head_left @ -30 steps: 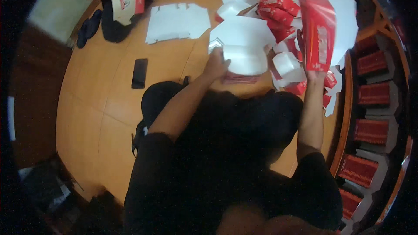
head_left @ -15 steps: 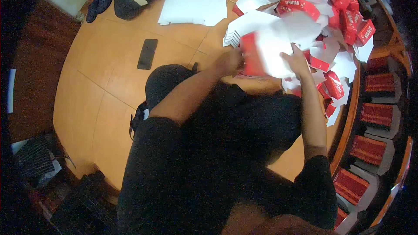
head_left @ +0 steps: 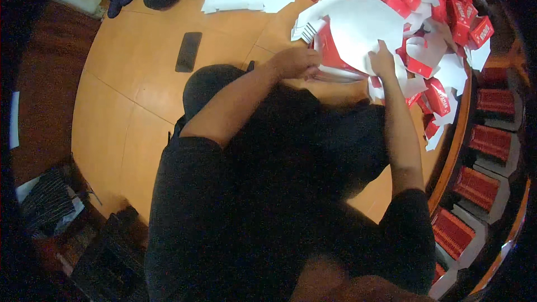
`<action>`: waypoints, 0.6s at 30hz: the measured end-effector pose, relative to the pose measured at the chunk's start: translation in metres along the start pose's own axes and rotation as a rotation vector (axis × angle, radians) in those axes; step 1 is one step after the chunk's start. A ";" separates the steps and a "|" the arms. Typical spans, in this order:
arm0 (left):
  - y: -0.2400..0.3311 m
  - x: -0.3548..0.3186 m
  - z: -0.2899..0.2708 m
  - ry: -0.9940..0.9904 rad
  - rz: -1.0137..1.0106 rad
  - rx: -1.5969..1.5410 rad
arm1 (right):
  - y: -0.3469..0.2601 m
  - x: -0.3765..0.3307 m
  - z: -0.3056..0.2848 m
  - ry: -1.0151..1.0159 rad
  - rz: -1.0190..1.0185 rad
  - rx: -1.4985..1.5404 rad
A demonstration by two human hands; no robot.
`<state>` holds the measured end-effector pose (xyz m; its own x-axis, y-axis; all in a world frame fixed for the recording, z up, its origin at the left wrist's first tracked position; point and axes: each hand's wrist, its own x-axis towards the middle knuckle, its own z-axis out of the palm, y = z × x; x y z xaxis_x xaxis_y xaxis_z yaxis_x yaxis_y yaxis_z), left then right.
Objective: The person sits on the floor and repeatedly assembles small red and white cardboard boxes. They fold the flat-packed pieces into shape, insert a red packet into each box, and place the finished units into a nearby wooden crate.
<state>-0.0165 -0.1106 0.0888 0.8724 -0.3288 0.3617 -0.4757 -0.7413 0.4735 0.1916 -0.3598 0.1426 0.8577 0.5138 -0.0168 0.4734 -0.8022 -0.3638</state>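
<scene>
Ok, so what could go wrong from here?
The right hand is close to the heap of red boxes, so it might knock or crush one. The left hand is right by the red side of the white card; a hard tug could crease it. The phone lies on the floor near the left knee and might get bumped.

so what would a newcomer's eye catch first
Probably the heap of glossy red-and-white cardboard boxes at upper right. Left of it, a bare left hand and bare right hand flank a red-and-white cardboard sheet; farther left, a black rectangular phone lies on the orange floor.
</scene>
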 end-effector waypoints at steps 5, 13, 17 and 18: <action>0.007 0.000 0.001 0.021 -0.024 -0.018 | 0.009 0.003 0.017 0.160 -0.100 -0.162; 0.029 0.008 -0.013 -0.090 -0.181 0.022 | -0.007 0.000 0.015 0.192 -0.072 -0.200; 0.022 0.005 -0.005 0.042 0.013 -0.017 | -0.015 -0.002 0.017 0.211 -0.030 -0.242; 0.018 0.004 -0.001 0.087 0.078 -0.023 | -0.016 -0.002 0.018 0.217 -0.005 -0.242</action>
<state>-0.0223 -0.1246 0.0997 0.8199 -0.3324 0.4661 -0.5452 -0.7017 0.4586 0.1788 -0.3427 0.1317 0.8658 0.4619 0.1924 0.4891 -0.8623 -0.1309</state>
